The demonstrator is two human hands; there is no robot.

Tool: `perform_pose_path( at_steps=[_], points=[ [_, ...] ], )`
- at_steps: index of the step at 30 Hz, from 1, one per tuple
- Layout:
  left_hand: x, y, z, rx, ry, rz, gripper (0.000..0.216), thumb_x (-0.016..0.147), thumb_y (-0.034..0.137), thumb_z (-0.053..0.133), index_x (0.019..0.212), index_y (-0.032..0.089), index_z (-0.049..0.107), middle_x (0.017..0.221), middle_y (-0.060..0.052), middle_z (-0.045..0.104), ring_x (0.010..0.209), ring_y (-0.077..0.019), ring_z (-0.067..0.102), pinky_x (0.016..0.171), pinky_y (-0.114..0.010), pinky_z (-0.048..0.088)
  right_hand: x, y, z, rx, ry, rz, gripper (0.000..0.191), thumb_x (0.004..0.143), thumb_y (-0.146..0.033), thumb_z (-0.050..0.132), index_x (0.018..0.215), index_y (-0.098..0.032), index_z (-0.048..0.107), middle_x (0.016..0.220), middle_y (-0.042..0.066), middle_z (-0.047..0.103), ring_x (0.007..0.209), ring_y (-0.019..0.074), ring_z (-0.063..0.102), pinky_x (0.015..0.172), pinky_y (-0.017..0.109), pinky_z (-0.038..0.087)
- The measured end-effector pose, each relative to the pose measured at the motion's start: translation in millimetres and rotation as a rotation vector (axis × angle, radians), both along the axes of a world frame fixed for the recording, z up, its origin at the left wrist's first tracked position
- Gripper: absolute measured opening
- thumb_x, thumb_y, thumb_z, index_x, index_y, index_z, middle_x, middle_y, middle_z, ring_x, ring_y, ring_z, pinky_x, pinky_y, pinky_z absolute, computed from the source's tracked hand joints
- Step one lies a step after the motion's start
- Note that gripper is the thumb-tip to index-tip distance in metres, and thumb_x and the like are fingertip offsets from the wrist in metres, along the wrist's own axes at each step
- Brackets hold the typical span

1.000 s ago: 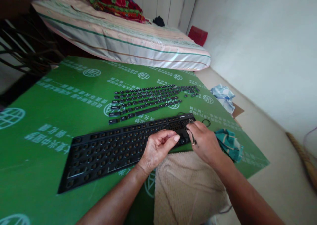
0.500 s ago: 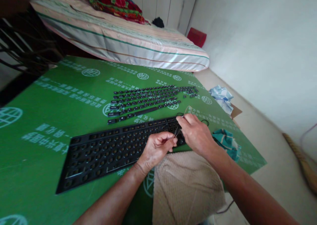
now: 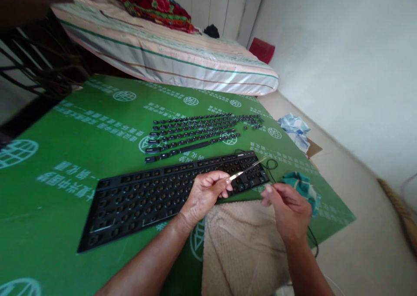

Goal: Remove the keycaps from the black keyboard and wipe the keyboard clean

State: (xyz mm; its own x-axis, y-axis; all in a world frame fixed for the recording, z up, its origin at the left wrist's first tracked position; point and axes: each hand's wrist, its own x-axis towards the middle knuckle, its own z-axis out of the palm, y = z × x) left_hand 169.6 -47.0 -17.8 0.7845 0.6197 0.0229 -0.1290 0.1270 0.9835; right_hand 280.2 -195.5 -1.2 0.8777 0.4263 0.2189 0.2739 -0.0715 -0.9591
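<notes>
My left hand (image 3: 208, 191) is closed, thumb against fingers, on a thin wire tool (image 3: 241, 173) with a pale shaft. Its fine wires point up and right over the keyboard's right end. Lower right, my right hand (image 3: 288, 207) hovers above the cloth with thumb and fingertips drawn together; whether anything small is between them I cannot make out. Under my left hand lies a black keyboard (image 3: 130, 176) with most of its key positions bare; some caps are still at its right end. Black keycaps (image 3: 192, 133) lie in rows behind it.
A brown towel (image 3: 241, 244) lies at the front edge of the green table (image 3: 48, 209). A teal cloth (image 3: 301, 185) and a black cable (image 3: 272, 163) are to the right. Beyond stands a bed (image 3: 163, 57); crumpled packaging (image 3: 295, 128) is by the table's right edge.
My right hand has left the wire tool and moved right and down, away from my left hand. The tool stays in my left hand, now in plain view. The head view shifted slightly.
</notes>
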Motion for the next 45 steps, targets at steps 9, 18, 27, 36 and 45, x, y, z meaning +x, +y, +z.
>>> perform_pose_path(
  at_steps=[9,18,27,36,45],
  points=[
    [-5,1,7.0,0.027,0.014,-0.131,0.020,0.077,0.029,0.060,0.067,0.014,0.068,0.062,-0.003,0.064,0.051,-0.0097,0.052,0.049,-0.020,0.043,2,29,4.7,0.215,0.612,0.395,0.034,0.074,-0.045,0.064,0.092,-0.018,0.058,0.057,-0.002,0.061,0.038,0.0084,0.048,0.037,0.020,0.037],
    [6,-5,-3.5,-0.039,-0.009,0.081,0.018,0.072,0.026,0.065,0.085,0.016,0.071,0.069,-0.001,0.067,0.052,-0.0093,0.055,0.050,-0.021,0.047,6,20,5.9,0.162,0.323,0.176,0.024,0.069,-0.035,0.071,0.083,-0.017,0.061,0.060,0.002,0.067,0.042,0.0118,0.056,0.042,0.024,0.045],
    [8,-7,-7.0,-0.074,-0.011,0.144,0.015,0.070,0.017,0.063,0.082,0.015,0.071,0.066,0.000,0.066,0.049,-0.0079,0.055,0.049,-0.019,0.047,-1,13,8.8,-0.170,0.030,0.051,0.026,0.068,-0.039,0.071,0.076,-0.015,0.065,0.055,0.000,0.063,0.042,0.0117,0.055,0.042,0.023,0.046],
    [9,-8,-6.6,-0.056,0.009,0.114,0.015,0.069,0.016,0.062,0.082,0.015,0.070,0.065,0.000,0.066,0.053,-0.0092,0.057,0.051,-0.019,0.047,0,22,9.7,-0.343,-0.172,0.103,0.027,0.073,-0.043,0.064,0.077,-0.016,0.066,0.060,0.001,0.064,0.046,0.0131,0.057,0.045,0.023,0.046],
    [10,-9,-5.6,-0.054,0.021,0.094,0.014,0.070,0.014,0.060,0.080,0.015,0.069,0.062,0.002,0.063,0.053,-0.0084,0.055,0.051,-0.018,0.046,-3,33,10.5,-0.477,-0.402,0.131,0.024,0.078,-0.040,0.056,0.078,-0.017,0.064,0.055,0.001,0.064,0.045,0.0145,0.060,0.046,0.022,0.044]
  ],
)
